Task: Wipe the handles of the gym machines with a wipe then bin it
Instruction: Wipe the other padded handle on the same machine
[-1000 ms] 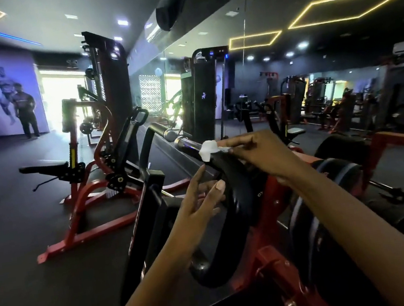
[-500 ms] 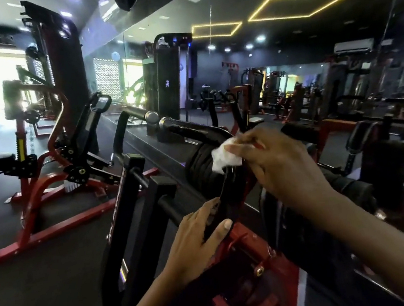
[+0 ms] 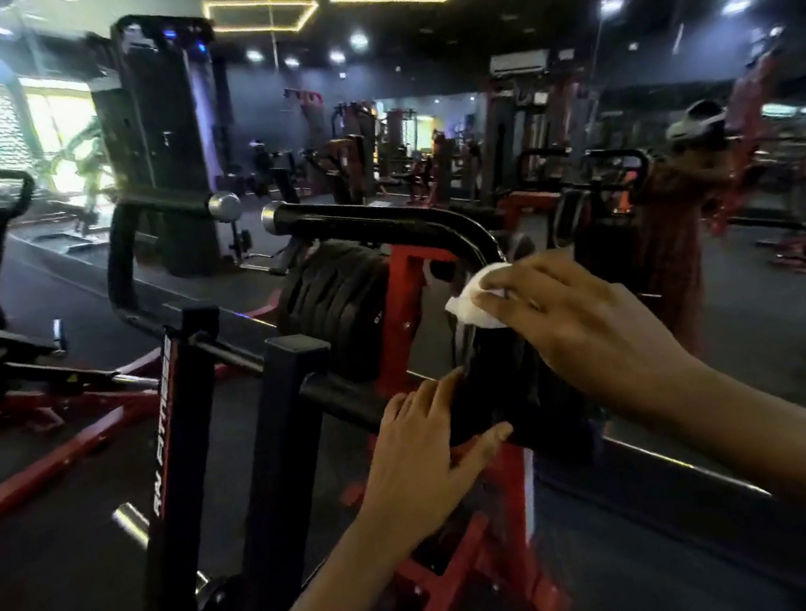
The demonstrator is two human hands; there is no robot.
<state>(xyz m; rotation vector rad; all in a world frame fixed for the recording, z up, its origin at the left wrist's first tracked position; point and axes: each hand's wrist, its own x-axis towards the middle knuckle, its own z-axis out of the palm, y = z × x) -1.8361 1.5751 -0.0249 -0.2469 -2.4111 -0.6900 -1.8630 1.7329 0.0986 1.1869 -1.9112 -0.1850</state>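
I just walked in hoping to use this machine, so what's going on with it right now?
A person is cleaning it. Their right hand pinches a white wipe against the bend of the black handle bar, beside the black weight plates. Their left hand rests with straight fingers on a black part of the machine lower down. The wipe is in use, not binned, and no bin is in view.
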